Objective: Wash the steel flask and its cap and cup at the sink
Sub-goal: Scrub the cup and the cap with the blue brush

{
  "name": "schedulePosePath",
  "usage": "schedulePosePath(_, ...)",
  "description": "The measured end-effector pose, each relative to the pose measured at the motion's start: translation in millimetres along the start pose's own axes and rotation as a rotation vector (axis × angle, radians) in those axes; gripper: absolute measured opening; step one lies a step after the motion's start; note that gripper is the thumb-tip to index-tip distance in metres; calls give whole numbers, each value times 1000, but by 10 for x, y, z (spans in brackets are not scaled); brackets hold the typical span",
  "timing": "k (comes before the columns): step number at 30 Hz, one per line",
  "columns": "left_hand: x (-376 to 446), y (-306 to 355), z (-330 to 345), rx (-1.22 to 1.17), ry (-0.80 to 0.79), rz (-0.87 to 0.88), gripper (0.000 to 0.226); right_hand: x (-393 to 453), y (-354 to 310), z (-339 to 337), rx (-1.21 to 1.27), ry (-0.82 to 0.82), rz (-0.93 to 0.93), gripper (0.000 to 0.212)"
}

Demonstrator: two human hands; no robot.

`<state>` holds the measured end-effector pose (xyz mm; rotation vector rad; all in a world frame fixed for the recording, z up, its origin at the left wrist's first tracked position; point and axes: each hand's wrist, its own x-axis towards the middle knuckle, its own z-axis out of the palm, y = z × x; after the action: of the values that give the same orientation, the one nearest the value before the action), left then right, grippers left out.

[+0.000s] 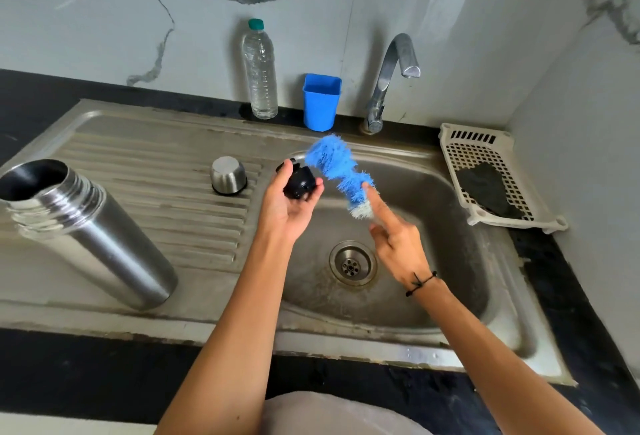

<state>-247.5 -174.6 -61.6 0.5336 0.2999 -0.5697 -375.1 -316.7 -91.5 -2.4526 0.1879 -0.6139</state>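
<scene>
The open steel flask (86, 230) stands on the ribbed draining board at the left, its mouth uncovered. The steel cup (228, 175) rests upside down on the board beside the basin. My left hand (287, 206) grips the black cap (300, 182) over the basin's left edge. My right hand (398, 240) holds a blue bristle bottle brush (341, 171), index finger stretched along it, with the bristles touching the cap's right side. The brush handle is hidden by my hand.
The steel sink (450, 261) has a drain (352, 263) below my hands. The tap (391, 78) runs no water. A plastic water bottle (259, 71) and blue holder (321, 102) stand at the back. A white basket (491, 175) with a dark scrubber sits at right.
</scene>
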Motion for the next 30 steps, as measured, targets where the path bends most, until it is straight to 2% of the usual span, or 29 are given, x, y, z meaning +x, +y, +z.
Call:
schedulePosePath(3,23,-18,13,58,16,-2,20,-84,-97,74,5,-51,-113,79)
schedulePosePath(8,-39,-43,23,-81,32,-20,23,-58,27,105,45,42,3,81)
schedulePosePath(11,-21,-34,20,-19,32,17,22,-93,-43,97,4,-48,-113,71)
schedulePosePath(15,9,-35,-50,-47,6,4,22,15,47,64,4,-23,-15,88)
schedulePosePath(20,31,34,-75,147,-81,52,43,25,-15,12,-58,-116,-126,79)
schedulePosePath(23,-12,18,-76,215,-91,96,29,59,33,15,-47,-91,-22,81)
schedulePosePath(25,-36,8,-80,208,-102,120,21,33,22,6,-22,-79,-45,82)
schedulePosePath(27,-51,11,-74,202,-123,151,21,10,-16,19,3,-96,-63,83)
schedulePosePath(30,-75,7,-51,199,-124,162,21,45,-2,30,-19,-131,41,81)
